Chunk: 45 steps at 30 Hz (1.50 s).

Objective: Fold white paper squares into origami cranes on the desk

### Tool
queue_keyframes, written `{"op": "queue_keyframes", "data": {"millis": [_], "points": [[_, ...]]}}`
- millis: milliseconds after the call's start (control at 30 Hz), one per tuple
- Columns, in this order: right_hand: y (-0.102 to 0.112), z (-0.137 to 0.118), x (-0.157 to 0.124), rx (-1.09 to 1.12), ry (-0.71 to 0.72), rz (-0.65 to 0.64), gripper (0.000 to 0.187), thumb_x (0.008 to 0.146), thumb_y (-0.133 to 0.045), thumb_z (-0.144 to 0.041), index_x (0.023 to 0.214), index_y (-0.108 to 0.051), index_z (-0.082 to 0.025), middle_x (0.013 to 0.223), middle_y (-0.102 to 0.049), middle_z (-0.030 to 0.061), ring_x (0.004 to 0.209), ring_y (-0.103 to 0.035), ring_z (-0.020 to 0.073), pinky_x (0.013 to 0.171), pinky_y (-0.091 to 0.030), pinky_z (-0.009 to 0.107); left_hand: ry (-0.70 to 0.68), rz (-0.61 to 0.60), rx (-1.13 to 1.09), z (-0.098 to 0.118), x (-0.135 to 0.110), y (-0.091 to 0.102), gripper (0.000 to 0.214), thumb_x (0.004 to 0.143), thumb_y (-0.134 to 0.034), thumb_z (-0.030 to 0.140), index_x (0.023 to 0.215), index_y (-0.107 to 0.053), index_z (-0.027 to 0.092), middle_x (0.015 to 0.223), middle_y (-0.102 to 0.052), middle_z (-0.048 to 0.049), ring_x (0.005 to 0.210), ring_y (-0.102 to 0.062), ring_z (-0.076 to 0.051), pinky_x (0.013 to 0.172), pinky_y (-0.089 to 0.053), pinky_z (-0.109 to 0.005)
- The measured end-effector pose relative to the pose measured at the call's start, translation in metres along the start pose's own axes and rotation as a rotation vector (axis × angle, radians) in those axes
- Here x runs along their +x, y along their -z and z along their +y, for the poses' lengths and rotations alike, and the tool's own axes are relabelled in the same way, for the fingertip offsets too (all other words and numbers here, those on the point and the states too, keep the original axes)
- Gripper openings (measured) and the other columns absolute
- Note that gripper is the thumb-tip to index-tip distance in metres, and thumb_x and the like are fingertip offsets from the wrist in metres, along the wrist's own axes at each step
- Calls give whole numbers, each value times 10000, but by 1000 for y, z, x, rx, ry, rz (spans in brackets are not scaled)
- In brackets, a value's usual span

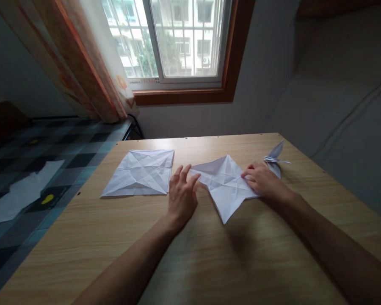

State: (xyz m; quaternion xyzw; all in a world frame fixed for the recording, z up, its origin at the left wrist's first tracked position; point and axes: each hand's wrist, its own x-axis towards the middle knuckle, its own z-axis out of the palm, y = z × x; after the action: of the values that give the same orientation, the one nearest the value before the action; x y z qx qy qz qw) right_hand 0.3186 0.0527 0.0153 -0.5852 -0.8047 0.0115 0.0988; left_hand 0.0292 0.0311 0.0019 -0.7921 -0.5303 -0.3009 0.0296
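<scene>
A white sheet of paper, creased and folded into a four-pointed star shape, lies on the wooden table. My right hand has its fingers drawn together on the paper's right side, covering most of that point. Just off the left point is my left hand, its fingers apart and nothing held; I cannot tell whether its fingertips touch the paper. To the left lies a second white paper, squarish, with many crease lines. Behind my right hand stands a folded paper piece with upright points, partly hidden.
The wooden table ends at the wall below a window. On the left is a bed with a checked cover, where loose white paper lies. A curtain hangs beside the window.
</scene>
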Motion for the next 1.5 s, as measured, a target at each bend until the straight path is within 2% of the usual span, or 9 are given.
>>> {"op": "queue_keyframes", "data": {"millis": [133,233,400,533,633,733,900,1200,1500], "points": [[-8,-32,-4,-126,153,59,281,909,-451,-109,1008,-714,-114,1299,-595,196,1177,-553,322,1005,-440,447,-185,-156,30,4,-2,2,259,772,-537,61,811,-736,222,1309,-628,-49,1342,-437,-302,1177,-219,-528],[-24,-51,-7,8,238,9,377,937,-385,-101,1227,-626,-87,1342,-588,174,1216,-562,239,1070,-421,364,-117,-232,-43,5,1,6,271,782,-493,64,792,-726,204,1013,-743,-46,1063,-642,-223,1121,-333,-427],[-41,-63,-13,-4,311,-32,678,953,-448,-491,1462,-378,-49,1530,-362,208,1435,-312,318,1165,-277,506,58,-310,20,18,7,21,351,930,-426,325,732,-677,179,793,-716,-73,788,-670,-223,843,-467,-376],[-44,-71,-18,-59,237,-56,762,932,-426,-577,1502,-315,-84,1565,-286,201,1455,-239,371,1159,-229,569,-45,-379,82,31,-5,16,587,891,-410,657,1032,-669,150,1118,-681,-153,1080,-610,-328,959,-407,-465],[-45,-77,-19,-71,154,-62,629,971,-386,-439,1519,-293,-145,1584,-261,161,1460,-227,362,1150,-219,591,-111,-448,129,30,-17,2,1022,734,-411,854,1417,-435,94,1504,-379,-239,1396,-295,-458,1109,-234,-572],[-44,-77,-12,-58,109,-94,581,979,-357,-404,1521,-293,-207,1591,-260,117,1464,-231,340,1146,-215,603,-145,-527,133,25,-24,-8,1200,665,-350,927,1505,-279,73,1575,-223,-246,1454,-130,-467,1150,-113,-603],[-42,-70,16,-33,141,-168,578,987,-297,-406,1528,-267,-204,1605,-221,83,1476,-217,288,1165,-190,579,-201,-601,109,26,-22,-3,1213,680,-302,928,1530,-203,68,1594,-164,-227,1467,-87,-450,1169,-77,-589],[-51,-68,67,-19,43,-119,663,973,-316,-478,1512,-281,-93,1593,-234,156,1481,-198,286,1181,-176,520,-296,-693,60,30,-23,13,1129,713,-264,912,1544,-196,149,1612,-132,-176,1466,-27,-464,1139,-31,-660],[-39,-31,33,31,342,-93,584,980,-374,-477,1482,-384,-178,1571,-306,129,1452,-291,268,1183,-219,471,-309,-749,32,29,-26,16,1111,702,-292,914,1547,-192,200,1618,-99,-168,1455,-4,-492,1120,-22,-692]]}}
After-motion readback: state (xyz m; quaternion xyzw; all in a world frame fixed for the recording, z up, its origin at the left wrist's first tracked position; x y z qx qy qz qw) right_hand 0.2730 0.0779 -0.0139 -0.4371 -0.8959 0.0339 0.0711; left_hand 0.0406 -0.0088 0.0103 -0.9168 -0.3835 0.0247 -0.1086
